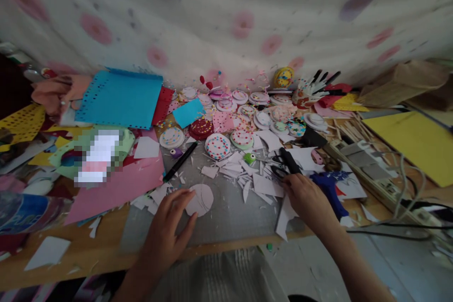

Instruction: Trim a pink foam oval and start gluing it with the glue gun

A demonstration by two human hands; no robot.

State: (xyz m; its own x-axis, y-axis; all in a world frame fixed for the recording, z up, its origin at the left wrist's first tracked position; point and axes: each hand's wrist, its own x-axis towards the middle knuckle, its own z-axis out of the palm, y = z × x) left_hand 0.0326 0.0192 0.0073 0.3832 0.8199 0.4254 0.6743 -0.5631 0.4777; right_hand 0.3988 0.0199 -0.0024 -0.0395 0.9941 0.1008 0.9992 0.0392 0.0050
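Note:
My left hand (172,226) lies on the grey cutting mat (230,224), fingers apart. Its fingertips are at the left edge of a white paper circle (203,198) with curved pencil-like lines on it. Further right, my right hand (306,198) has its fingers closed at dark looped handles that look like black-handled scissors (278,171). Its fingers hide part of them. Just beyond lies a thick black tool (290,160) whose kind I cannot make out. White paper scraps (240,172) lie between the hands, and a black pen (181,161) rests past my left hand.
Decorated paper discs (217,145) crowd the back beside a cup of pens (305,92). A blue glue gun (329,193) lies right of my right hand, near a power strip (375,174) with cables. Left are pink sheet (120,184) and a bottle (31,212).

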